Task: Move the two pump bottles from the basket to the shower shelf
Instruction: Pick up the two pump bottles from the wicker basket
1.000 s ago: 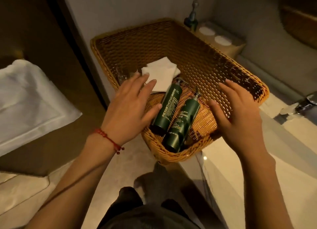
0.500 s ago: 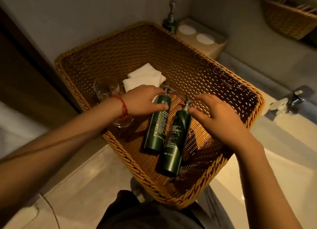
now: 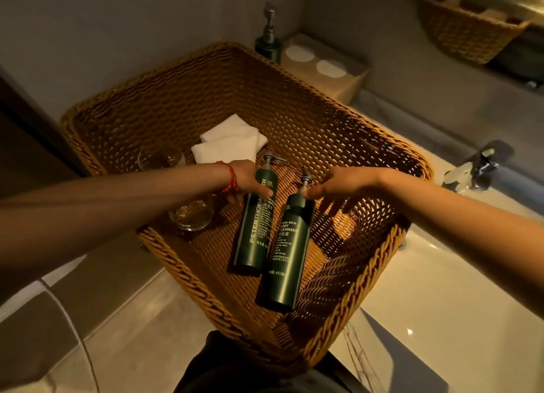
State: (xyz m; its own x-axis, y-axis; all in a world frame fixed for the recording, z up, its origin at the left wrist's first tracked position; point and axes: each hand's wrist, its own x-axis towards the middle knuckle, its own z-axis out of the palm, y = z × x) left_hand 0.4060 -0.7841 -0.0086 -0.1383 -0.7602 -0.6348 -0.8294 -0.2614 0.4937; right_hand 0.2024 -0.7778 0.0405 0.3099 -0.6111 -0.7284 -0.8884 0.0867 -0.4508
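Observation:
Two dark green pump bottles lie side by side on the floor of a large wicker basket [image 3: 413, 164], pumps pointing away from me. My left hand [image 3: 245, 180], with a red string at the wrist, wraps around the upper part of the left bottle [image 3: 255, 233], thumb across its front. My right hand [image 3: 338, 185] reaches in from the right; its thumb touches the shoulder of the right bottle [image 3: 287, 260] just under the pump, and the fingers hang spread beside it. No shower shelf is in view.
In the basket also lie folded white cloths [image 3: 229, 140] and two clear glasses [image 3: 191, 216]. Behind it stand a third pump bottle [image 3: 269, 43] and a tan box [image 3: 326, 68]. A faucet [image 3: 478, 168] and white basin [image 3: 441, 304] are on the right, another wicker basket [image 3: 468, 33] top right.
Both hands dropped from above the basket down onto the bottles. My left hand closed around the left bottle's top; my right hand slid to the right bottle's neck. The camera came closer over the basket.

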